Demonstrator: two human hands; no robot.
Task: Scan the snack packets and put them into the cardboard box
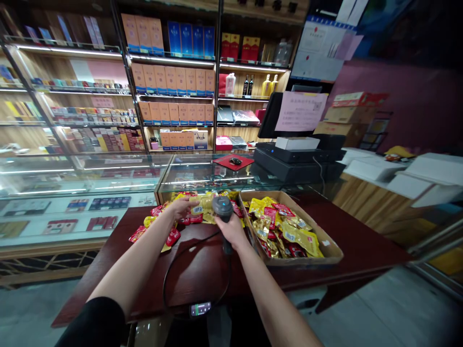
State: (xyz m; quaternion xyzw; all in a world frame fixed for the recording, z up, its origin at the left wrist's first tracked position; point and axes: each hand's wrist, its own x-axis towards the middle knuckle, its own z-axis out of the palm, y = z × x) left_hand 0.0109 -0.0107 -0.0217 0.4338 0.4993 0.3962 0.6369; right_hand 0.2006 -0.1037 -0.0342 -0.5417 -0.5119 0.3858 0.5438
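My right hand [233,229] is wrapped round the handle of a dark barcode scanner [222,206], held upright over the table with a small blue light on its head. Pinched in my left hand [182,208] is a yellow snack packet [201,204], its pale label turned up close to the scanner's head. Red and yellow packets [172,237] lie loose on the table under and around my left hand. Right of the scanner stands an open cardboard box [329,250] filled with gold, yellow and red packets [300,235]. A black cable [164,282] loops down from the scanner.
The dark red wooden table [361,241] meets a glass display counter [90,180] behind. A monitor [269,115] with a paper sheet and a black cash drawer [285,164] stand at the back right. A mouse [236,161] rests on a red mat. White boxes [427,168] are farther right.
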